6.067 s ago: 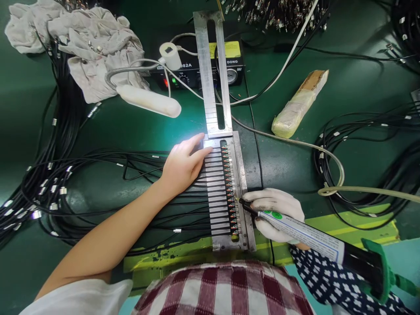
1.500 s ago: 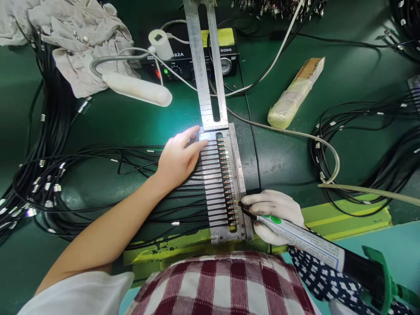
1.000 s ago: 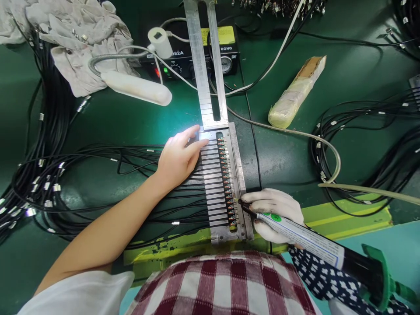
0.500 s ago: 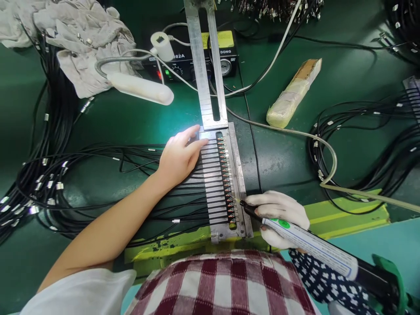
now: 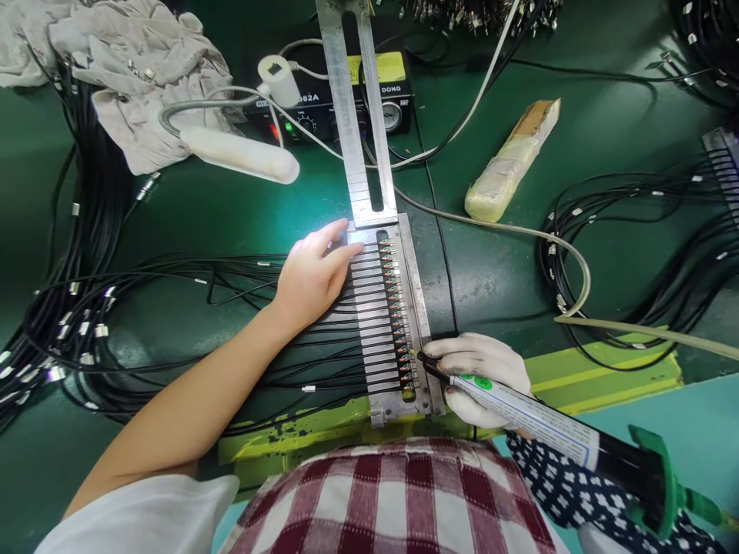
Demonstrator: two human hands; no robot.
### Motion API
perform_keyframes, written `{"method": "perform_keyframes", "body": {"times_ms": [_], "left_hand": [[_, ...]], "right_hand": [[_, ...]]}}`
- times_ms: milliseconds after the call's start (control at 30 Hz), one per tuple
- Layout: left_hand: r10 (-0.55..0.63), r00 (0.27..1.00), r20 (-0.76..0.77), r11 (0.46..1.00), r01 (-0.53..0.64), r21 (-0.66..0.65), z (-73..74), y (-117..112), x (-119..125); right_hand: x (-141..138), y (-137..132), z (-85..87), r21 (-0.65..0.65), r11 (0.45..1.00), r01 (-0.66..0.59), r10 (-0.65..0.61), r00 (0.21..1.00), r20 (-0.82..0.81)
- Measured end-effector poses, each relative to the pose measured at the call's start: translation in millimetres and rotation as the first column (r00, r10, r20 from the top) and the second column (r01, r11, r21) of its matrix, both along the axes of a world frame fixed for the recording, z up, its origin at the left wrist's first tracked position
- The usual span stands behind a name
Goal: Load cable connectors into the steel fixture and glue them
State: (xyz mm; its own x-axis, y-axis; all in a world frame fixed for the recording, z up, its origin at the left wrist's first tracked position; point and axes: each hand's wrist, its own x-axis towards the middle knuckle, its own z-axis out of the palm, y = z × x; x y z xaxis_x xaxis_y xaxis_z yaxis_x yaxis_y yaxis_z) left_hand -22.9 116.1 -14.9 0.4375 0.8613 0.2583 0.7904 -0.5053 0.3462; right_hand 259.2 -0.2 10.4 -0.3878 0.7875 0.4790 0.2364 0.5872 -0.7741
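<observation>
A slotted metal fixture (image 5: pixel 372 323) lies in front of me with several black cables (image 5: pixel 190 269) clamped side by side, their small connector ends (image 5: pixel 398 315) lined up in its groove. My left hand (image 5: pixel 312 273) rests flat on the cables and the fixture's upper left part, fingers stretched out. My gloved right hand (image 5: pixel 482 373) grips a syringe-like dispenser (image 5: pixel 536 419) like a pen. Its dark tip (image 5: pixel 421 356) touches the connector row near the fixture's lower end.
A second slotted metal bar (image 5: pixel 361 115) extends away from the fixture over a black control box (image 5: pixel 398 104). A white gooseneck lamp (image 5: pixel 239 154) and grey rags (image 5: pixel 144 85) lie at the upper left. A wrapped block (image 5: pixel 511 161) and more cable coils (image 5: pixel 640 254) are at the right.
The dispenser tip has stayed at the lower connectors, shifting only slightly along the row. My left hand has kept its place on the fixture.
</observation>
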Motion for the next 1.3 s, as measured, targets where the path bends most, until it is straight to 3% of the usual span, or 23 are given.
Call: {"method": "perform_keyframes", "body": {"times_ms": [1100, 1300], "left_hand": [[0.018, 1.0, 0.025, 0.998, -0.016, -0.065, 0.4, -0.3, 0.6], [0.01, 1.0, 0.007, 1.0, -0.01, -0.026, 0.0, 0.1, 0.3]], "right_hand": [[1.7, -2.2, -2.2, 0.004, 1.0, -0.017, 0.017, 1.0, -0.02], [1.6, -3.3, -3.6, -0.001, 1.0, -0.008, 0.008, 1.0, -0.024]]}}
